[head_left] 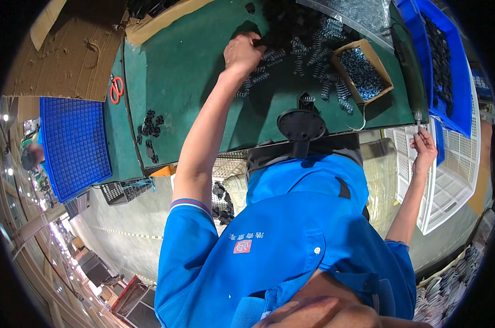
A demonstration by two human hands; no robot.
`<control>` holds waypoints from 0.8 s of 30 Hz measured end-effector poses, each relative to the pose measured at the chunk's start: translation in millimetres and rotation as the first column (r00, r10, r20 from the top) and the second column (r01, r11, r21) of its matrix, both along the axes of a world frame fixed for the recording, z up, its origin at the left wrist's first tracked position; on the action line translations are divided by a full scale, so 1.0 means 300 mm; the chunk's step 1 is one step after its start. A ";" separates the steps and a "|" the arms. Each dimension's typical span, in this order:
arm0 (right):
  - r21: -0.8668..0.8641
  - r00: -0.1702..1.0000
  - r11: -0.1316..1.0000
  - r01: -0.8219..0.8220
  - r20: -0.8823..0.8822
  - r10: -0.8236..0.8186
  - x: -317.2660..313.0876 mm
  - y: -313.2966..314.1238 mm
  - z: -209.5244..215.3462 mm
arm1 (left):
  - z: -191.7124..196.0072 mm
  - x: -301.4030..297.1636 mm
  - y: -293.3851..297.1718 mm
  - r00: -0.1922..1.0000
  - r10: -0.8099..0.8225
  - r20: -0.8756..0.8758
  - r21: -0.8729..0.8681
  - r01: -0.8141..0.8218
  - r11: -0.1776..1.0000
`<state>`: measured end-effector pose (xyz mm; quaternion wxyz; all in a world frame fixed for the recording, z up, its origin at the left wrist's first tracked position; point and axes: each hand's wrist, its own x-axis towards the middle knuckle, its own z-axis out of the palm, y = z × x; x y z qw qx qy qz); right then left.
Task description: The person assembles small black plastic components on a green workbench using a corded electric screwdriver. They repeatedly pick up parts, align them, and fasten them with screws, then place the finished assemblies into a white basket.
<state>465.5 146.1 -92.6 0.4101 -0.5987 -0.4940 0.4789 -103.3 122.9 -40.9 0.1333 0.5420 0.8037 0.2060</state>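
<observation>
My left hand [243, 53] reaches to the far side of the green table, its fingers curled down beside a heap of black parts [286, 24]. A dark patch around its fingertips hides what they hold, if anything. Loose coil springs [299, 54] lie to its right. At the table's right edge my right hand [423, 150] is closed, with its fingers pinching the metal tip [418, 117] of a long dark cylindrical tool [410, 71]. Between the hands, a black round-topped fixture [301, 124] stands at the near edge, with a spring by it.
An open cardboard box [385, 82] of small silvery parts sits right of the springs. Beyond the right edge are a blue bin [461, 109] with black parts and a white crate [450, 186]. Orange-handled scissors [116, 90], small black pieces [150, 124] and a blue tray [75, 147] are left.
</observation>
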 end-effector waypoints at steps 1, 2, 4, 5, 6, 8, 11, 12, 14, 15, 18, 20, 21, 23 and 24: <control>-0.008 0.999 1.000 0.001 0.049 0.000 -0.010 -0.001 0.012 | -0.003 -0.012 -0.002 0.999 0.011 0.031 -0.022 -0.011 1.000; -0.015 0.995 1.000 0.000 0.098 0.001 -0.024 0.000 0.032 | -0.009 -0.021 -0.015 0.961 0.037 0.272 0.052 -0.053 0.997; 0.048 0.905 0.999 -0.011 0.426 -0.010 -0.018 0.004 0.051 | -0.014 -0.043 -0.043 0.720 0.017 0.694 0.164 -0.180 0.970; 0.123 0.753 0.992 -0.035 0.656 -0.055 -0.096 -0.010 0.152 | 0.068 -0.020 -0.084 0.543 0.038 0.839 0.118 -0.250 0.961; 0.234 0.757 0.972 -0.005 0.637 -0.150 -0.127 -0.015 0.200 | 0.103 -0.010 -0.120 0.192 0.046 0.980 0.013 -0.295 0.955; 0.414 0.854 0.908 0.064 0.448 -0.264 -0.193 -0.034 0.248 | 0.148 0.041 -0.185 -0.255 0.084 0.963 -0.155 -0.273 0.949; 0.421 0.977 0.899 -0.122 0.211 0.034 -0.502 -0.089 0.395 | 0.217 0.191 -0.257 -0.353 0.130 0.927 -0.206 -0.188 0.960; 0.453 0.977 0.866 -0.212 0.132 0.170 -0.590 -0.102 0.409 | 0.210 0.227 -0.277 -0.437 0.114 0.892 -0.209 -0.175 0.962; 0.548 0.915 0.734 -0.401 0.197 0.354 -0.740 -0.118 0.428 | 0.203 0.285 -0.304 -0.549 0.129 0.826 -0.236 -0.129 0.963; 0.577 0.875 0.669 -0.469 0.200 0.441 -0.805 -0.126 0.448 | 0.186 0.309 -0.320 -0.559 0.126 0.820 -0.237 -0.130 0.963; 0.558 0.758 0.558 -0.614 0.219 0.615 -0.901 -0.133 0.432 | 0.179 0.380 -0.371 -0.655 0.121 0.745 -0.274 -0.136 0.952; 0.534 0.688 0.500 -0.682 0.236 0.686 -0.927 -0.142 0.426 | 0.170 0.411 -0.403 -0.721 0.136 0.679 -0.321 -0.125 0.939; 0.509 0.656 0.485 -0.711 0.231 0.718 -0.931 -0.146 0.423 | 0.165 0.423 -0.411 -0.737 0.149 0.659 -0.341 -0.116 0.933; 0.464 0.605 0.463 -0.756 0.224 0.764 -0.937 -0.156 0.423 | 0.167 0.449 -0.425 -0.711 0.144 0.689 -0.323 -0.123 0.938; 0.447 0.594 0.461 -0.767 0.220 0.774 -0.938 -0.162 0.425 | 0.170 0.459 -0.429 -0.696 0.143 0.703 -0.315 -0.125 0.941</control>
